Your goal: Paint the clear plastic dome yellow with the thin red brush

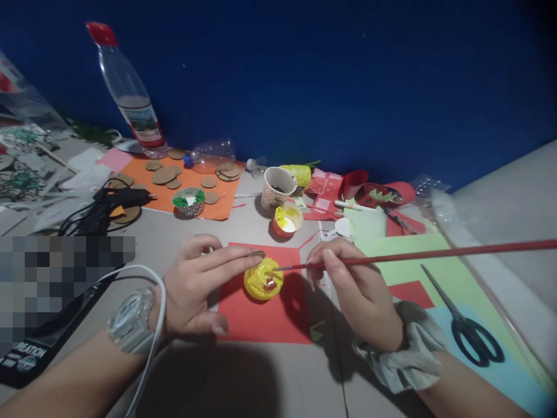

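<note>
My right hand (354,287) is closed in a pinch around a long red paintbrush (435,252), whose tip touches a small round piece covered in yellow paint (255,284). A reddish-brown patch shows through near its middle. The piece lies on a sheet of red paper (243,325). My left hand (198,278) stretches its fingers flat to the piece's upper left edge, with a bit of brown at the fingertips. Its thumb is apart, over the paper's left side. Just beyond the sheet sits a small red cup smeared with yellow paint (282,231).
Behind stand a patterned paper cup (278,184) of dark liquid and a green-smeared cup (190,204). A tall bottle (134,101) and cardboard discs (164,175) stand on orange paper (220,206). Black scissors (472,337) lie right; a glue gun (119,196) and cables lie left.
</note>
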Demonstrator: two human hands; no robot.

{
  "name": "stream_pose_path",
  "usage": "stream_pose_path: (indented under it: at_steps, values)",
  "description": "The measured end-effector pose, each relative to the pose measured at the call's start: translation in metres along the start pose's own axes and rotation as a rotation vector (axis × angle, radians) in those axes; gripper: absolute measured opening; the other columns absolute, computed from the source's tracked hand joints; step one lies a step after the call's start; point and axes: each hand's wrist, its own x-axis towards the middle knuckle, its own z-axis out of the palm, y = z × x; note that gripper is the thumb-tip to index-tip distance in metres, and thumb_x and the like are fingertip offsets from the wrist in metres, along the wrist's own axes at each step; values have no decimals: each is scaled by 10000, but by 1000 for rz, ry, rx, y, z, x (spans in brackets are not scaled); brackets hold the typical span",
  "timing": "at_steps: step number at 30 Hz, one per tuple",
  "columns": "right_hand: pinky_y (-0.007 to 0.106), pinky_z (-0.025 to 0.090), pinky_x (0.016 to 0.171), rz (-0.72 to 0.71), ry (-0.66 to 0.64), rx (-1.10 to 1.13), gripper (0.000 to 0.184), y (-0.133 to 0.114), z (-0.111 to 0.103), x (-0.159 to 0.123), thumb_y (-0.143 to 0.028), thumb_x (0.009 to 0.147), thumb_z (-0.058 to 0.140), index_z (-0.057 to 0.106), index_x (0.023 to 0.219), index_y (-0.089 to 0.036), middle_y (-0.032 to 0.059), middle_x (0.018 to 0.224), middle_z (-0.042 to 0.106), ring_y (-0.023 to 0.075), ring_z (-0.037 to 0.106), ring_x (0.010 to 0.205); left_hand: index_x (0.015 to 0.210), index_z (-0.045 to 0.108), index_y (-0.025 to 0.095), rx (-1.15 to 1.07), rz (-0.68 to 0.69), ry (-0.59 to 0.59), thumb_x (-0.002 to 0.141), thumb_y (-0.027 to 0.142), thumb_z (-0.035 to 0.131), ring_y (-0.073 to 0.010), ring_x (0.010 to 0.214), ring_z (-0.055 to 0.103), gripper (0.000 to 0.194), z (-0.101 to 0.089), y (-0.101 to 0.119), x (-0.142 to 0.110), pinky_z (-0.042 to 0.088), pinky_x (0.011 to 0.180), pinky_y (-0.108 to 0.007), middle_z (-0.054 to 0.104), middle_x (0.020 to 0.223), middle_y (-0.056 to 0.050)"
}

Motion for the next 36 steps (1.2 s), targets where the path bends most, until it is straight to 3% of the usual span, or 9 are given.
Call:
stream_pose_path:
  at_steps: [4,8,21,27,29,32,36]
  values:
    - [308,444,649,-5,123,-2,233,1,-1,4,-320,1040,433,596,902,-226,-10,732,584,145,563,663,1424,509,256,-31,12,14,933,777,127,-231,1029,624,811,0,1,1,291,985,-383,654,1345,-62]
    - [318,468,620,-29,230,152,232,2,-2,9,-316,1031,448,604,883,-229,8,757,591,155,575,659,1460,448,268,-76,58,-12,938,769,141,-220,1070,628,787,1,2,1,292,996,-371,641,1364,-58]
    - [322,479,606,-59,240,174,232,-1,-4,10,-279,1028,452,627,882,-239,12,740,593,160,575,647,1479,429,275,-97,25,-79,924,786,167,-232,1059,578,798,13,4,-1,271,1028,-362,599,1414,-36]
    - [309,434,521,-74,389,241,238,-13,-11,13,-267,995,514,630,790,-233,5,683,570,150,533,560,1469,440,296,-87,32,-15,922,787,159,-231,1023,589,786,18,4,-1,293,983,-372,642,1365,-31]
    - [298,385,461,-73,409,275,263,-18,-15,11,-256,985,524,616,740,-230,6,675,558,137,492,509,1476,428,291,-36,41,-42,921,788,171,-233,1005,576,788,17,4,-1,303,960,-375,639,1370,-31]
    - [294,354,446,-95,298,235,283,-22,-17,4,-243,998,490,595,736,-226,8,656,538,139,475,504,1475,430,270,49,71,-86,919,788,200,-230,976,538,794,14,3,0,313,942,-367,636,1374,-24]
    - [339,446,584,-270,41,-57,215,-24,-15,-4,-166,991,430,568,842,-239,10,675,543,166,530,600,1472,432,265,80,107,-39,934,765,204,-218,952,514,769,12,5,1,323,929,-351,658,1345,-9]
